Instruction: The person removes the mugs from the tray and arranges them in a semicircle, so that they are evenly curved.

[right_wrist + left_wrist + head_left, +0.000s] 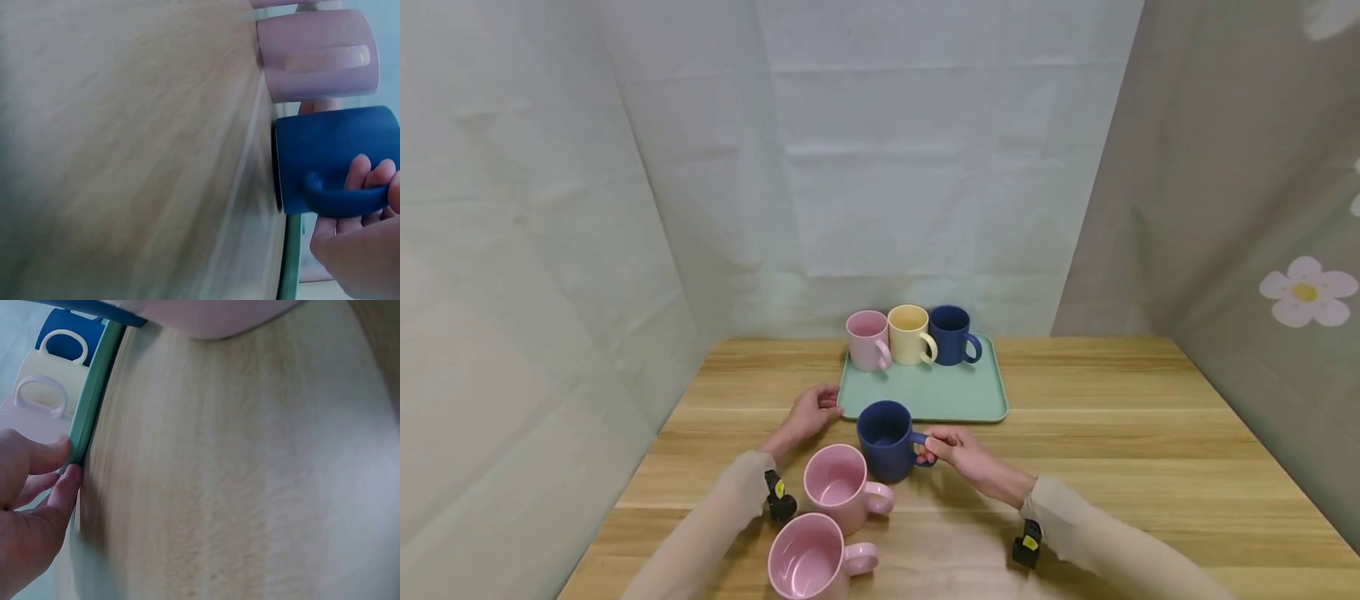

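My right hand (958,454) grips the handle of a dark blue mug (884,442), fingers curled through it, as the right wrist view shows too (362,244). This mug stands upright just before the front edge of a mint-green tray (955,396). At the tray's front left corner, my left hand (811,411) pinches the rim between thumb and fingers; the left wrist view shows the thumb (50,455) against the edge. Along the back of the tray stand a pink mug (867,342), a cream-yellow mug (908,335) and another dark blue mug (949,336).
Two pink mugs stand on the wooden table (1112,433) between my forearms: one pink mug (837,490) close to the blue one, another pink mug (808,557) nearer me. Pale curtains (925,167) hang behind the table and at both sides.
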The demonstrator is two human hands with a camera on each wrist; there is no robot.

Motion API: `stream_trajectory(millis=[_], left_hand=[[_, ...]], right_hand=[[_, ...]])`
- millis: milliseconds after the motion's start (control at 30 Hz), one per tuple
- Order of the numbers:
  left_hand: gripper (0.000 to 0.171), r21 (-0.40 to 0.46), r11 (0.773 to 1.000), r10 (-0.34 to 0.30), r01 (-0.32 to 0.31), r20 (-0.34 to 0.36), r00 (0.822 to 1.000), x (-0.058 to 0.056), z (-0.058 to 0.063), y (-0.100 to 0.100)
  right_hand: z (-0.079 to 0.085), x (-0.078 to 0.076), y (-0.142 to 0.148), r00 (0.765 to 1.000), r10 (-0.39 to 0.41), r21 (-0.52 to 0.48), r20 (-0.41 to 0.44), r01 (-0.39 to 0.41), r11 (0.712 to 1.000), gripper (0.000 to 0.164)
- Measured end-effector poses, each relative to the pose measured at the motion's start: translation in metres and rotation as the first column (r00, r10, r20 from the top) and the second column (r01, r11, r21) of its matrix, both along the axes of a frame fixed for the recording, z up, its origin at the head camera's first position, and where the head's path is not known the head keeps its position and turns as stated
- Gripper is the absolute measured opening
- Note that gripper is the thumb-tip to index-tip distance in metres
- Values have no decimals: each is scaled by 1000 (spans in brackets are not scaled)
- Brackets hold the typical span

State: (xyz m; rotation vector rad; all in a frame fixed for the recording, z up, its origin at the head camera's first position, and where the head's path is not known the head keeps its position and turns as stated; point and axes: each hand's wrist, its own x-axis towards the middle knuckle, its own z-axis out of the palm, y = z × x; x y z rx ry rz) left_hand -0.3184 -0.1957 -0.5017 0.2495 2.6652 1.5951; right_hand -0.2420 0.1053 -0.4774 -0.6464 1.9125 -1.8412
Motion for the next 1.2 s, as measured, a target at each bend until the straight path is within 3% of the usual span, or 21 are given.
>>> stream_trajectory(millis=[367,433,567,667,833,933,1200], left_hand=[[45,6,1000,1,-1,5,1000,0,-1,0],[44,7,1000,-8,8,7,1000,6,9,3],[44,10,1000,-10,10,2,1000,4,9,1],[44,3,1000,1,-1,0,1000,-3,-3,-1],[45,-9,1000,3,-3,5,1000,-3,-2,-1],[45,-5,1000,-4,4,4,1000,-3,-1,-1],[45,-11,1000,9,-9,-2,1000,-4,-4,-1]], right_hand=[[-3,-3,8,992,119,39,32,-120,992,40],[-1,-3,10,989,138,39,58,-141,989,43],[1,-8,13,981,160,19,108,-162,987,47],[2,-11,17,980,148,20,136,-152,988,44],[2,-16,22,984,69,50,162,-78,996,36],[2,-19,25,987,30,56,159,-39,998,40],[4,-28,34,995,-3,56,100,-2,998,42]])
